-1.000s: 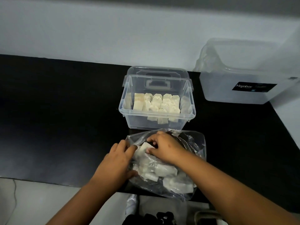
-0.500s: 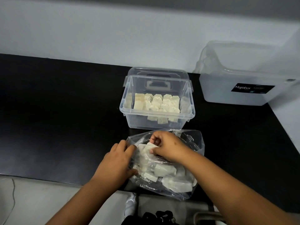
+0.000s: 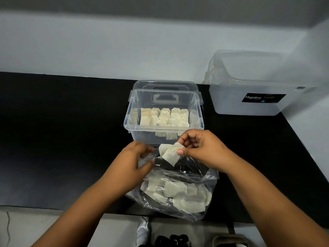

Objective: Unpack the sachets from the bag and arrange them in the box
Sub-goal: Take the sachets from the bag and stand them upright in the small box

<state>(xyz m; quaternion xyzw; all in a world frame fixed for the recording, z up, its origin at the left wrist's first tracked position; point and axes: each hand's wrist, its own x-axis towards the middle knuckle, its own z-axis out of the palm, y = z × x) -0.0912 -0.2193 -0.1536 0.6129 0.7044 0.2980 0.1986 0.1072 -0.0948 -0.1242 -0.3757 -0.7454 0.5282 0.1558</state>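
Note:
A clear plastic bag (image 3: 204, 209) lies at the near edge of the black counter with several pale sachets (image 3: 174, 190) inside. My right hand (image 3: 199, 148) is lifted above the bag's mouth and pinches two white sachets (image 3: 170, 154) between thumb and fingers. My left hand (image 3: 131, 163) grips the bag's left rim and holds the mouth apart. Just behind the hands stands the small clear box (image 3: 129, 125), its floor covered with rows of several sachets (image 3: 165, 116).
The small box's lid with a grey handle (image 3: 166, 98) leans behind it. A larger frosted "Megabox" container (image 3: 249, 90) stands at the back right against the wall. The counter's front edge runs just below the bag; dark items sit on the floor beneath.
My right hand has come up out of the bag with two sachets and moved toward the box. My left hand shifted up along the bag's rim.

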